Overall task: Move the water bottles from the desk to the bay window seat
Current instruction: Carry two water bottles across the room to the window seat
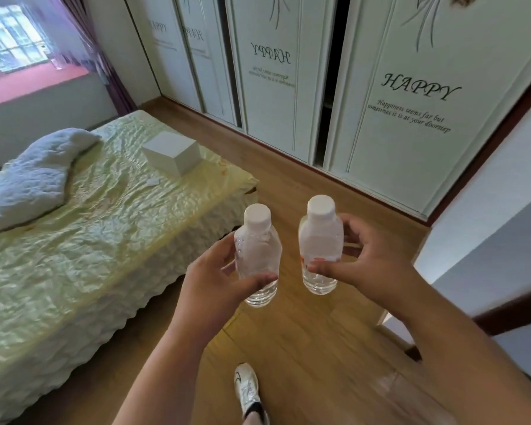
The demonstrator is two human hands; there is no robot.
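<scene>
We hold one water bottle (257,256) upright in our left hand (215,279) and a second bottle (320,244) upright in our right hand (370,263), fingers curled round each, both carried over the wooden floor (304,348). The bay window seat (34,84) lies far ahead to the left, past the bed's (89,225) far end, so the left-hand bottle looks nearer it.
</scene>
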